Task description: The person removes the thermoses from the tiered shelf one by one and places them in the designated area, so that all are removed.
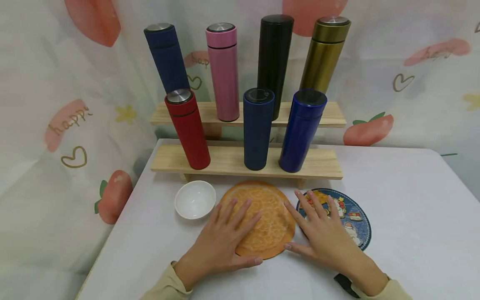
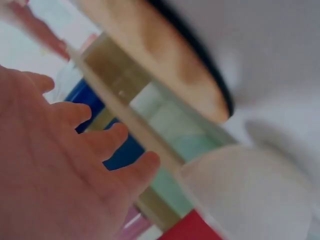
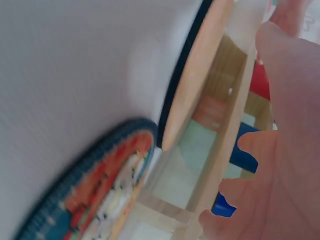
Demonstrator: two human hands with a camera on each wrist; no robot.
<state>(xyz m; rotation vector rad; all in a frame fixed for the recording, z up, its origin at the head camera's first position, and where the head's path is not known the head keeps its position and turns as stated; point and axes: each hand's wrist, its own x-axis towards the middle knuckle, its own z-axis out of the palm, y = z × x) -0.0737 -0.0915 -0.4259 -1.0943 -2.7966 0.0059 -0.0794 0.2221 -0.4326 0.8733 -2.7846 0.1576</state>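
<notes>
My left hand (image 1: 221, 241) is spread, fingers straight, over the left part of a round orange mat (image 1: 268, 216) with a bread-like print. In the left wrist view its palm (image 2: 60, 165) shows nothing held, and the mat lies apart from the fingers. My right hand (image 1: 324, 237) also has spread fingers; it hovers between that mat and a round blue mat (image 1: 360, 225) with cartoon prints, partly covering the blue one. The right wrist view shows its palm (image 3: 290, 150) bare too. A white bowl (image 1: 195, 200) stands just beyond the left fingertips.
Behind the mats, a two-tier wooden stand (image 1: 225, 171) holds several tumblers: a red one (image 1: 191, 137), a dark blue one (image 1: 257, 133) and a bright blue one (image 1: 300, 137) in front, with a pink one (image 1: 225, 79) among those behind. A black object (image 1: 346, 284) lies by the right wrist.
</notes>
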